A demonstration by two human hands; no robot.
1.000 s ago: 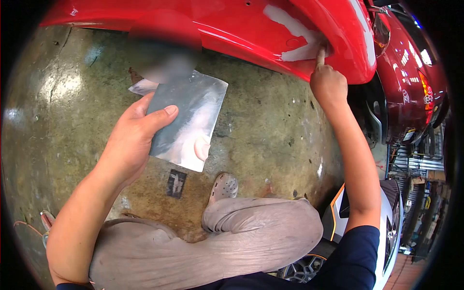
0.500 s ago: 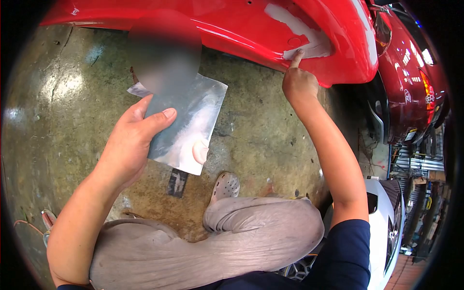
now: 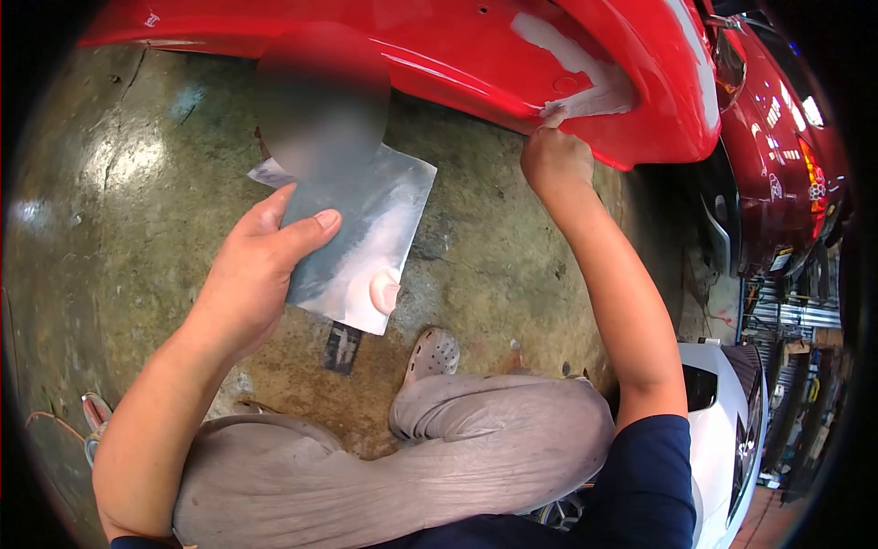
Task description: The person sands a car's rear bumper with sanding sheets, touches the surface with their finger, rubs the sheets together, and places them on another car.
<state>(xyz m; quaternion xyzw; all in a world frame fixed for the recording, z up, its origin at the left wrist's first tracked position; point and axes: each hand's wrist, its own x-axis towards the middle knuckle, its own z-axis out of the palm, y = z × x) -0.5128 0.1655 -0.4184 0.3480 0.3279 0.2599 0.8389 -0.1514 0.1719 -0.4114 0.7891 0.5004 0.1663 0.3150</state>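
My left hand [image 3: 261, 265] grips a thin grey sheet [image 3: 352, 215] by its left edge, thumb on top. A pale smear covers the sheet's lower right part, with a thick lump of pinkish putty [image 3: 384, 291] near the corner. A blurred round patch hides the sheet's upper part. At the lower edge of the red car panel [image 3: 457, 69], my right hand [image 3: 560, 160] has its index finger on the end of a pale putty strip [image 3: 608, 91]. The other fingers are curled in, and whether they hold anything is hidden.
A dark red car [image 3: 777, 174] stands at the right, with a white car part [image 3: 722, 393] below it. Metal racks and parts [image 3: 805, 366] lie at the far right. My shoe [image 3: 432, 355] is on the stained concrete floor [image 3: 494, 274].
My right hand has moved slightly left and down along the panel's edge, its finger now at the strip's left end. My left hand still holds the sheet.
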